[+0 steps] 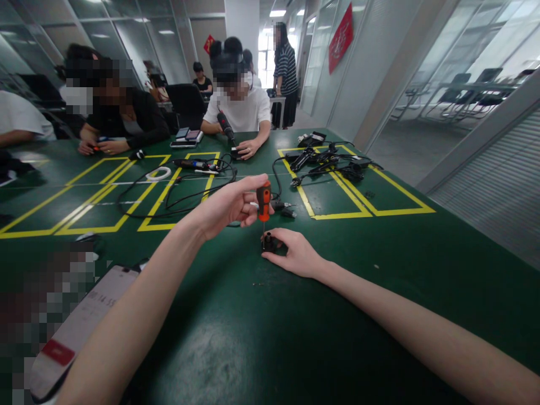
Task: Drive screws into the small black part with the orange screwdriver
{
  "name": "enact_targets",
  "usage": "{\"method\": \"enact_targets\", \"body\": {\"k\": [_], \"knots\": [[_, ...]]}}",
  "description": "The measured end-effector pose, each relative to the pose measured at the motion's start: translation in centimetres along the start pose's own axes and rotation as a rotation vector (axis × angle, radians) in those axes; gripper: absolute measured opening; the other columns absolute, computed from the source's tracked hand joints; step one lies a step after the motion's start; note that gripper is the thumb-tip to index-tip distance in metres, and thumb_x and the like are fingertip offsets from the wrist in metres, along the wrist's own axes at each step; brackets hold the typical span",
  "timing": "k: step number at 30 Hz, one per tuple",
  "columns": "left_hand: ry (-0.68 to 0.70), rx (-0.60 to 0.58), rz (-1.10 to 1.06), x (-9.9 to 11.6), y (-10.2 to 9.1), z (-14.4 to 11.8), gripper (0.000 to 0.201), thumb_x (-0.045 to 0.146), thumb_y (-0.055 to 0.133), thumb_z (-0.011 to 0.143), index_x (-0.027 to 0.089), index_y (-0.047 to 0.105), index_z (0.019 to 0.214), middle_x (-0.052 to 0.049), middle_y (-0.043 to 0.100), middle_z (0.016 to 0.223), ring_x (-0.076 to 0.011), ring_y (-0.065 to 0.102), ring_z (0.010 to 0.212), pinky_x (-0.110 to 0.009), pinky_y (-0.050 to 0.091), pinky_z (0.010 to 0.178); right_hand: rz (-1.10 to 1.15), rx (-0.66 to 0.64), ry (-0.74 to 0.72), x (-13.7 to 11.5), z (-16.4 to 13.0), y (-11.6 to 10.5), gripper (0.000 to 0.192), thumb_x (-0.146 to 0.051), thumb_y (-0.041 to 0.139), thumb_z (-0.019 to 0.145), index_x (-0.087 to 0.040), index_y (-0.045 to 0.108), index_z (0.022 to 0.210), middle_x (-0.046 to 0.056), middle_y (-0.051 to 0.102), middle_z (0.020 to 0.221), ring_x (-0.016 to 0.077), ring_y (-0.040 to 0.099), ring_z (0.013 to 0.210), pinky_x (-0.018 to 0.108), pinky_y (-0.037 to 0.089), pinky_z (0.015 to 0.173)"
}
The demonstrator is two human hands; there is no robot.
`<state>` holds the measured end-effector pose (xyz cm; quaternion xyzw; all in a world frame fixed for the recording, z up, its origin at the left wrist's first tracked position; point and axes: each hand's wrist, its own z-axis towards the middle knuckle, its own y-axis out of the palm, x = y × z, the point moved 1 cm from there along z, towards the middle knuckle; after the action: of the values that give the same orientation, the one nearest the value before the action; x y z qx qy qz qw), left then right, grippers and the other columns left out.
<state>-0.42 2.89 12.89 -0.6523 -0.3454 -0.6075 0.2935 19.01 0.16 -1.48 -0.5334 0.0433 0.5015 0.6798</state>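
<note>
Left hand [230, 205] grips an orange-handled screwdriver [264, 203] upright, tip down into a small black part [269, 243]. Right hand [295, 253], at the part's 4 o'clock, pinches it against the green table [379, 315] so it stays steady.

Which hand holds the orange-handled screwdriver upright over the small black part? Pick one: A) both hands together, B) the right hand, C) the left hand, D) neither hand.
C: the left hand grips the orange screwdriver, while the right hand steadies the small black part on the green table.
</note>
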Motion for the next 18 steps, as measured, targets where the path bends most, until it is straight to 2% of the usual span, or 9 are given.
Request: {"method": "enact_targets", "body": {"k": [2,5,10,12,15,18], "knots": [[0.012,0.021,0.007,0.03,0.07,-0.13,0.056,0.066,0.079,0.076,0.015,0.067,0.098,-0.003,0.067,0.077,-0.0084,0.046,0.052,-0.022,0.031,0.047,0.000,-0.005,0.007,0.04,0.01,0.02,0.029,-0.031,0.077,0.091,-0.018,0.070,0.116,0.013,0.078,0.113,0.0261,0.076,0.096,0.039,0.063,0.085],[0.019,0.015,0.033,0.04,0.05,-0.23,0.055,0.065,0.079,0.078,0.014,0.068,0.093,-0.002,0.064,0.073,-0.0084,0.047,0.053,-0.021,0.030,0.046,0.004,-0.005,0.012,0.06,0.02,0.02,0.030,-0.032,0.077,0.091,-0.018,0.070,0.116,0.013,0.078,0.113,0.0255,0.075,0.096,0.039,0.063,0.086],[0.009,-0.046,0.014,0.18,-0.14,-0.12,0.055,0.068,0.072,0.083,0.014,0.065,0.091,-0.009,0.075,0.090,-0.0122,0.061,0.057,-0.027,0.051,0.057,0.010,-0.013,0.021,-0.08,0.02,-0.12,0.029,-0.032,0.077,0.091,-0.019,0.070,0.115,0.012,0.078,0.112,0.0252,0.075,0.095,0.039,0.062,0.086],[-0.003,-0.069,0.006,0.25,-0.19,-0.10,0.053,0.067,0.070,0.083,0.015,0.065,0.090,-0.011,0.076,0.092,-0.0143,0.064,0.060,-0.029,0.054,0.061,0.008,-0.010,0.019,-0.15,0.03,-0.16,0.028,-0.031,0.077,0.090,-0.018,0.070,0.114,0.012,0.078,0.111,0.0257,0.075,0.094,0.040,0.062,0.086],[-0.008,-0.072,0.016,0.25,-0.19,-0.16,0.051,0.065,0.071,0.083,0.015,0.066,0.092,-0.009,0.075,0.086,-0.0135,0.061,0.058,-0.026,0.050,0.056,0.006,-0.004,0.017,-0.17,0.04,-0.14,0.029,-0.031,0.078,0.090,-0.018,0.069,0.114,0.013,0.078,0.112,0.0258,0.076,0.094,0.040,0.063,0.086],[0.030,-0.021,0.038,0.18,-0.08,-0.27,0.050,0.061,0.077,0.081,0.015,0.069,0.102,-0.005,0.071,0.082,-0.0105,0.053,0.055,-0.023,0.040,0.049,-0.005,-0.003,0.016,-0.12,0.04,-0.09,0.029,-0.031,0.078,0.090,-0.018,0.069,0.115,0.013,0.078,0.112,0.0257,0.076,0.094,0.040,0.063,0.086]]}}
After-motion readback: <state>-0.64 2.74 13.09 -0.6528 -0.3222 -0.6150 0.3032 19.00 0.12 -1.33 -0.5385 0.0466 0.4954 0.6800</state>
